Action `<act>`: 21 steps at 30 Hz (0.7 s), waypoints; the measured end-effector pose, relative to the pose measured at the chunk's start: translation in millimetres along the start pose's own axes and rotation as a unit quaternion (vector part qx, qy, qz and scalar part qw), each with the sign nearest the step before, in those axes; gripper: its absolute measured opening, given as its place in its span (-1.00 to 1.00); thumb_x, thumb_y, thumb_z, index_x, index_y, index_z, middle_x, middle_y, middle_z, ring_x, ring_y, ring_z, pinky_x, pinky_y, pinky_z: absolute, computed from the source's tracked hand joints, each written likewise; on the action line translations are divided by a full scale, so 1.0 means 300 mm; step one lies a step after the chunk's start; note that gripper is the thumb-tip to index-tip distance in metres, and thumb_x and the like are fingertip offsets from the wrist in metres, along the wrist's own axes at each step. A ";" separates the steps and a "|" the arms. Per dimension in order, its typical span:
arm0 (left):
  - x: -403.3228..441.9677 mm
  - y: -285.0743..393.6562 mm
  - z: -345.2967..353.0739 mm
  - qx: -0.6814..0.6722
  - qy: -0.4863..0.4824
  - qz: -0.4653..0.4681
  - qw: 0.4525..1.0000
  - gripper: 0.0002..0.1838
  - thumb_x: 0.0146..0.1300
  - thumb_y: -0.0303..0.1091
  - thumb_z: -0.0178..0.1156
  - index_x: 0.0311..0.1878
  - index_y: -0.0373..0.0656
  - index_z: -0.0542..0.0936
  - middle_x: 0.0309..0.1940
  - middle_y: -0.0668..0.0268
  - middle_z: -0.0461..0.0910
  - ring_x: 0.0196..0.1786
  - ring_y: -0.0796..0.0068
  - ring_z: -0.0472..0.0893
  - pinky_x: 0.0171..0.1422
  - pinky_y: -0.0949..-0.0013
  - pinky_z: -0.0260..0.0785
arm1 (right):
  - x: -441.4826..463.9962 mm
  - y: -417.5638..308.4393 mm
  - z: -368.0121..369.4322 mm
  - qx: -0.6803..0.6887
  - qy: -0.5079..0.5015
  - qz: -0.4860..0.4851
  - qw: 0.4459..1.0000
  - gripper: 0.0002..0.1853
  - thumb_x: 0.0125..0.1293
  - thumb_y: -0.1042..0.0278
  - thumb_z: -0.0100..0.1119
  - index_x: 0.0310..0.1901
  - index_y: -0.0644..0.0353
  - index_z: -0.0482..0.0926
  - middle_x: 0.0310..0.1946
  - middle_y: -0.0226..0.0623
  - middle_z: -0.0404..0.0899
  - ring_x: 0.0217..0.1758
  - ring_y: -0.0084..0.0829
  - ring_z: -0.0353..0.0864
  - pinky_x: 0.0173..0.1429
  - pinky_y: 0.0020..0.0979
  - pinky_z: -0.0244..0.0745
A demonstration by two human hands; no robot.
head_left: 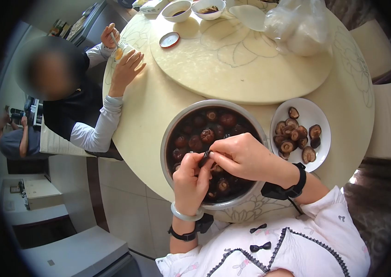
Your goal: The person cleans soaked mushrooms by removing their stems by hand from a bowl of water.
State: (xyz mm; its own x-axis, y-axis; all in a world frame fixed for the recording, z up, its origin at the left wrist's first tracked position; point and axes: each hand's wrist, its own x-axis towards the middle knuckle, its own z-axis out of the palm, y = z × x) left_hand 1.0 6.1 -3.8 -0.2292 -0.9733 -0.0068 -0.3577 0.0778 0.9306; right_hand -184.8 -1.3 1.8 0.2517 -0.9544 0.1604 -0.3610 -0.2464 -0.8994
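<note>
Over a large metal bowl (168,124) of dark liquid, my left hand (192,179) and my right hand (237,157) meet with pinched fingers. Between their fingertips is a small, dark, wet shiitake mushroom (204,159), mostly covered by the fingers. Several more shiitake mushrooms (207,135) float in the bowl, some cap up and some gills up. To the right of the bowl, a white oval plate (318,113) bears a heap of brown shiitake mushrooms (292,134). Part of the bowl's contents is hidden under my hands.
A raised round turntable (251,69) carries a jar lid (169,40), two white bowls (208,9) and a plastic bag (297,27) with pale contents. Another person (80,97) sits on the left, holding a glass jar (120,55) and a utensil. Someone else is farther back.
</note>
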 end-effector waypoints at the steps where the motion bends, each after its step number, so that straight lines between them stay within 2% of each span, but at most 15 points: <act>1: 0.005 0.013 -0.001 0.020 -0.013 0.009 1.000 -0.87 0.35 -0.60 0.22 -0.07 -0.28 0.55 -0.41 0.29 0.65 -0.48 0.65 0.59 -0.41 0.52 0.43 | -0.001 0.010 0.004 -0.036 0.005 -0.014 0.999 -0.84 0.29 0.35 0.16 -0.38 0.25 0.62 -0.47 -0.07 0.64 -0.36 -0.06 0.69 -0.27 -0.16 0.58; 3: 0.014 0.021 -0.002 0.040 -0.025 0.017 0.999 -0.86 0.38 -0.60 0.17 -0.03 -0.28 0.56 -0.39 0.25 0.65 -0.48 0.59 0.61 -0.38 0.48 0.45 | -0.007 0.027 0.015 -0.073 0.009 -0.029 0.997 -0.84 0.29 0.35 0.16 -0.37 0.24 0.61 -0.45 -0.08 0.66 -0.36 -0.06 0.70 -0.26 -0.16 0.59; 5: 0.021 0.021 -0.002 0.137 -0.068 0.061 0.986 -0.73 0.33 -0.69 0.07 0.07 -0.29 0.54 -0.26 0.11 0.64 -0.31 0.28 0.67 -0.19 0.30 0.51 | -0.018 0.036 0.027 -0.156 0.022 -0.035 0.987 -0.88 0.24 0.38 0.18 -0.35 0.23 0.61 -0.42 -0.13 0.67 -0.34 -0.09 0.70 -0.23 -0.17 0.62; 6: 0.027 0.016 0.002 0.137 -0.068 0.061 0.986 -0.73 0.33 -0.69 0.07 0.07 -0.29 0.54 -0.26 0.11 0.64 -0.31 0.28 0.67 -0.19 0.30 0.51 | -0.019 0.035 0.023 -0.156 0.022 -0.035 0.987 -0.88 0.24 0.38 0.18 -0.35 0.23 0.61 -0.42 -0.13 0.67 -0.34 -0.09 0.70 -0.23 -0.17 0.62; 8: 0.038 0.000 0.013 0.219 -0.068 0.179 0.957 -0.58 0.22 -0.76 0.04 0.15 -0.30 0.49 -0.11 0.00 0.58 -0.09 0.01 0.61 0.01 0.16 0.47 | -0.020 0.030 0.012 -0.203 0.000 -0.057 0.978 -0.92 0.18 0.43 0.20 -0.33 0.23 0.62 -0.38 -0.16 0.65 -0.30 -0.13 0.71 -0.22 -0.20 0.63; 9: 0.033 -0.003 0.012 0.222 -0.082 0.154 0.959 -0.51 0.15 -0.77 0.05 0.19 -0.30 0.45 -0.02 -0.03 0.55 0.04 -0.08 0.55 0.08 0.10 0.44 | -0.022 0.033 0.017 -0.203 0.000 -0.057 0.978 -0.92 0.18 0.43 0.20 -0.33 0.23 0.62 -0.38 -0.16 0.65 -0.30 -0.13 0.71 -0.22 -0.20 0.63; 11: 0.031 -0.013 0.009 0.251 -0.087 0.149 0.952 -0.56 0.19 -0.75 0.07 0.16 -0.30 0.48 -0.05 0.00 0.58 0.01 -0.02 0.59 0.10 0.14 0.45 | -0.029 0.042 0.030 -0.279 -0.027 -0.052 0.958 -0.93 0.12 0.47 0.22 -0.34 0.23 0.62 -0.37 -0.17 0.62 -0.26 -0.15 0.70 -0.22 -0.21 0.63; 13: 0.030 -0.012 0.006 0.280 -0.092 0.145 0.944 -0.61 0.24 -0.72 0.08 0.14 -0.31 0.50 -0.08 0.03 0.60 -0.01 0.03 0.63 0.11 0.19 0.47 | -0.029 0.039 0.031 -0.263 -0.014 -0.046 0.964 -0.92 0.12 0.46 0.23 -0.33 0.23 0.62 -0.36 -0.16 0.62 -0.26 -0.15 0.69 -0.22 -0.22 0.63; 15: 0.033 0.010 0.000 0.191 -0.055 0.094 0.975 -0.69 0.28 -0.67 0.13 0.10 -0.32 0.52 -0.17 0.13 0.65 -0.19 0.29 0.67 -0.04 0.33 0.52 | -0.021 0.033 0.018 -0.247 0.002 -0.042 0.968 -0.90 0.11 0.46 0.24 -0.32 0.23 0.63 -0.34 -0.16 0.61 -0.26 -0.15 0.69 -0.22 -0.22 0.63; 16: 0.031 0.026 0.006 0.060 -0.020 0.009 0.998 -0.84 0.33 -0.58 0.20 -0.04 -0.32 0.57 -0.35 0.20 0.65 -0.38 0.40 0.65 -0.24 0.39 0.49 | -0.012 0.029 -0.003 -0.190 0.039 -0.062 0.979 -0.90 0.11 0.45 0.25 -0.32 0.24 0.64 -0.35 -0.16 0.61 -0.27 -0.14 0.69 -0.22 -0.22 0.62; 17: 0.031 0.020 -0.003 -0.003 -0.044 -0.020 0.999 -0.88 0.40 -0.57 0.14 -0.04 -0.32 0.56 -0.32 0.24 0.66 -0.36 0.50 0.63 -0.22 0.46 0.50 | -0.006 0.022 -0.020 -0.131 0.074 -0.082 0.985 -0.89 0.11 0.45 0.25 -0.31 0.25 0.65 -0.37 -0.16 0.61 -0.28 -0.13 0.69 -0.21 -0.22 0.62; 18: 0.030 0.014 -0.015 -0.066 -0.067 -0.049 0.994 -0.90 0.47 -0.56 0.07 -0.05 -0.33 0.55 -0.29 0.29 0.66 -0.33 0.61 0.60 -0.21 0.54 0.50 | -0.004 0.009 -0.031 -0.130 0.074 -0.082 0.985 -0.89 0.11 0.45 0.25 -0.31 0.25 0.65 -0.37 -0.16 0.61 -0.28 -0.13 0.69 -0.21 -0.22 0.62; 21: 0.026 0.018 -0.026 -0.099 -0.073 -0.050 0.991 -0.89 0.44 -0.54 0.12 -0.05 -0.35 0.56 -0.38 0.33 0.68 -0.37 0.64 0.62 -0.24 0.54 0.50 | -0.007 -0.013 -0.032 -0.069 0.053 -0.046 0.995 -0.89 0.12 0.46 0.23 -0.31 0.26 0.66 -0.39 -0.14 0.61 -0.29 -0.12 0.68 -0.21 -0.21 0.61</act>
State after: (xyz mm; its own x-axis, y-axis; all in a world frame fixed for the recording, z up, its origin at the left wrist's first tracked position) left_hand 4.2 -2.9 4.1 -0.3348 -0.9316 -0.1414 -0.2038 -0.0749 0.9761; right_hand -192.5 0.1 8.7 0.1949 -0.9375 0.2882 -0.4620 -0.3470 -0.8162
